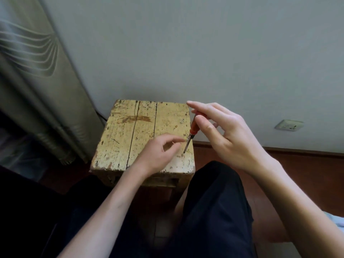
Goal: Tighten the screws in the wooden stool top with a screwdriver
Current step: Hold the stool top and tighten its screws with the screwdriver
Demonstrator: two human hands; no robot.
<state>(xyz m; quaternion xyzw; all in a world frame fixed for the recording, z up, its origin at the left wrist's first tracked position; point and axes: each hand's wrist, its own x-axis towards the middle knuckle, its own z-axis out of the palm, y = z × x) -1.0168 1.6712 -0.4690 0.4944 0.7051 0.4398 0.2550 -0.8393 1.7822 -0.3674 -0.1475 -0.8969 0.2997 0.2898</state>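
A worn wooden stool top (130,133) with flaking yellow paint stands in front of me against the wall. A small screwdriver (192,127) with an orange-red handle stands tilted, its tip on a screw (183,154) near the top's front right corner. My right hand (229,135) holds the handle between thumb and fingers, the index finger stretched out above. My left hand (160,153) rests on the top beside the shaft, its fingertips touching the metal just below the handle. Another screw head (182,120) shows near the right edge, farther back.
A grey wall (186,53) rises right behind the stool, with a socket (289,125) low on the right. A curtain (37,90) hangs at the left. My legs in dark trousers (214,211) are close to the stool's front. The floor (297,174) is reddish wood.
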